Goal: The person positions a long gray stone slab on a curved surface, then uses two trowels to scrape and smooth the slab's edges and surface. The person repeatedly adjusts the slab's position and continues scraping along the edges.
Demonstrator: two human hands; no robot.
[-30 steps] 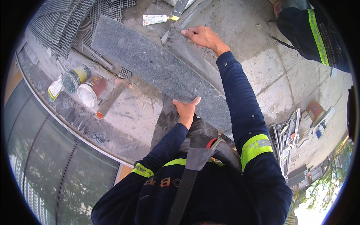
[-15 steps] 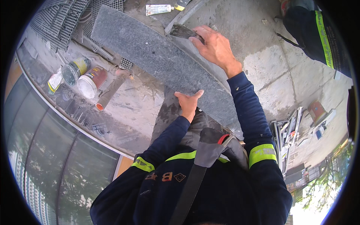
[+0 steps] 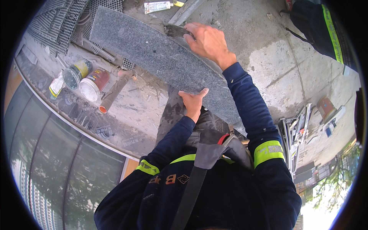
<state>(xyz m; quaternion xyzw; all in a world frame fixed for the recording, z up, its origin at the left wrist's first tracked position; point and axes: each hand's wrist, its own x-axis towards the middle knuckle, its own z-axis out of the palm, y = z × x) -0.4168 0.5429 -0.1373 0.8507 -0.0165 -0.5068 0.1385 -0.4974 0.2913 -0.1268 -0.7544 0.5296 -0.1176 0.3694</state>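
Note:
A long grey speckled stone slab (image 3: 153, 53) lies slantwise before me, its near side by my legs. My left hand (image 3: 193, 104) grips the near edge, thumb and forefinger spread on the top face, the other fingers hidden. Along the far edge, my right hand (image 3: 210, 43) is closed round a dark, flat pad (image 3: 175, 30); its exact kind is unclear. The pad sits against that edge, and the fingers' far side is partly hidden.
Plastic grating (image 3: 57, 27) stands at the far left. Near it are a red-brown bucket (image 3: 100, 78), a green-lidded tub (image 3: 76, 73) and a tube (image 3: 115, 92). A squeeze tube (image 3: 158, 6) lies beyond the slab. Metal strips (image 3: 297, 130) lie right; another person (image 3: 318, 30) is at far right.
My right hand and the dark pad have slid a little left along the slab's far edge. My left hand keeps its hold on the near edge.

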